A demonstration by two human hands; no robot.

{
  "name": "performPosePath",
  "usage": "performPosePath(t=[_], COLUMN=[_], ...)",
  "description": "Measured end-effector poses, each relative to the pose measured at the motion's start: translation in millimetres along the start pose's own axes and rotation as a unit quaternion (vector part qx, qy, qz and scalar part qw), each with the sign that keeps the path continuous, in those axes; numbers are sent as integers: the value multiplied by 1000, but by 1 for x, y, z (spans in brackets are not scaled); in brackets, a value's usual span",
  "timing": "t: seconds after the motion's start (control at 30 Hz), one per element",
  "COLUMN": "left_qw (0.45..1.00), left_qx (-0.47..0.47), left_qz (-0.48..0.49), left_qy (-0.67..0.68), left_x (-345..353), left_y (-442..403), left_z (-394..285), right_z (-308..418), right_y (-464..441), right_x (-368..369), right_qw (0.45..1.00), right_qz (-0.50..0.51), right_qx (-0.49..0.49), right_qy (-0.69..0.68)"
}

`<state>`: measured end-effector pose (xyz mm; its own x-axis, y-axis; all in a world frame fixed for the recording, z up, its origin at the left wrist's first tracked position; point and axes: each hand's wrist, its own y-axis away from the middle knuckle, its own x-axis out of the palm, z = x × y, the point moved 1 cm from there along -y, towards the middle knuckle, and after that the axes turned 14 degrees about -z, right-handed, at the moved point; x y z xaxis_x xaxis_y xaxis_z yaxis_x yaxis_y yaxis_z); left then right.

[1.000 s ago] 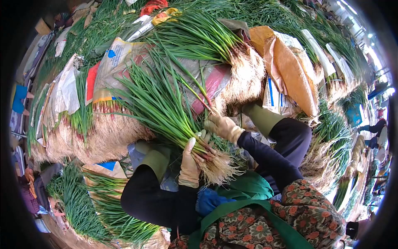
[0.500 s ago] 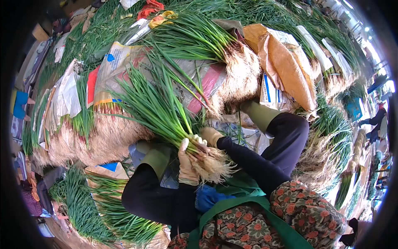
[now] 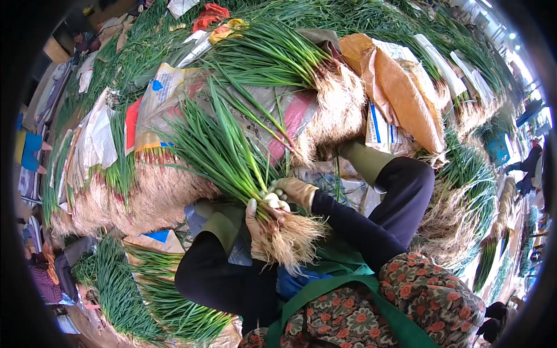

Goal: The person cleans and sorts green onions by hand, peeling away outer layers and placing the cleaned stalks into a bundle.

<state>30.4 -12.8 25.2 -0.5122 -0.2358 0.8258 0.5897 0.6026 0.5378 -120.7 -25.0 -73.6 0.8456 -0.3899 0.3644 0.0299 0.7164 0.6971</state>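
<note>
My left hand (image 3: 255,227), in a pale glove, is closed around a bunch of green onions (image 3: 232,156) just above their roots. The green leaves fan out up and to the left, while the stringy pale roots (image 3: 293,235) hang down to the right over my lap. From the right, my gloved right hand (image 3: 295,191) reaches in with curled fingers against the stems, close to the left fingertips. What lies under those right fingers is partly hidden. Beyond the hands, a few loose green onions (image 3: 272,127) rest on a grey and pink sack (image 3: 290,116).
A large pile of green onions (image 3: 278,55) with thick roots lies ahead, beside an orange-brown sack (image 3: 406,98). Rooted bundles under sacking (image 3: 168,185) stand at left. More green onions (image 3: 168,290) lie at lower left. My bent knees flank the work. Other people appear at the edges.
My right hand has come slightly up and in against the stems, its fingers now showing clearly. The bunch has turned a little, its roots hanging lower. My left hand keeps its hold.
</note>
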Motion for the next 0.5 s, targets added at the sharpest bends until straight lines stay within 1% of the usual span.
performPosePath(t=[0.03, 0.07, 0.1, 0.13, 0.2, 0.23, 0.27, 0.3, 0.33, 0.4, 0.43, 0.47, 0.5], left_qw=[998, 997, 999, 999, 999, 999, 999, 999, 998, 999, 1000, 1000, 1000], left_qx=[-32, -66, -52, -38, -37, -35, -35, -35, -35, -21, -16, -11, -17], left_qz=[52, 35, 0, -30, -14, -8, 11, 29, 46, 27, 19, 12, 11], left_qy=[35, 14, 8, 0, -4, -4, -9, -14, -18, 10, 15, 20, 8], left_x=[-4, -32, -25, -14, -10, -10, -17, -27, -31, -36, -35, -33, -31], left_y=[-5, -21, -16, -12, -11, -9, -11, -15, -16, -16, -16, -17, -17], left_z=[4, 2, 5, 7, 4, 3, 1, 0, 1, 6, 8, 11, 13], right_z=[11, 23, 39, 46, 59, 49, 38, 29, 22, 13, 14, 14, 6], right_y=[15, 30, 43, 43, 52, 38, 25, 15, 9, 0, -5, -7, -23], right_x=[8, 14, 22, 29, 43, 40, 35, 33, 31, 21, 15, 8, -6], right_qw=[998, 993, 988, 992, 995, 995, 995, 984, 961, 918, 809, 635, 582], right_qz=[12, 22, 61, 26, -7, -17, -60, -72, -82, -89, -31, 58, 97], right_qx=[-6, -11, -6, -37, -102, -87, -81, -137, -189, -244, -377, -484, -523], right_qy=[-58, -117, -139, -118, -13, -41, -3, 92, 186, 301, 450, 599, 615])
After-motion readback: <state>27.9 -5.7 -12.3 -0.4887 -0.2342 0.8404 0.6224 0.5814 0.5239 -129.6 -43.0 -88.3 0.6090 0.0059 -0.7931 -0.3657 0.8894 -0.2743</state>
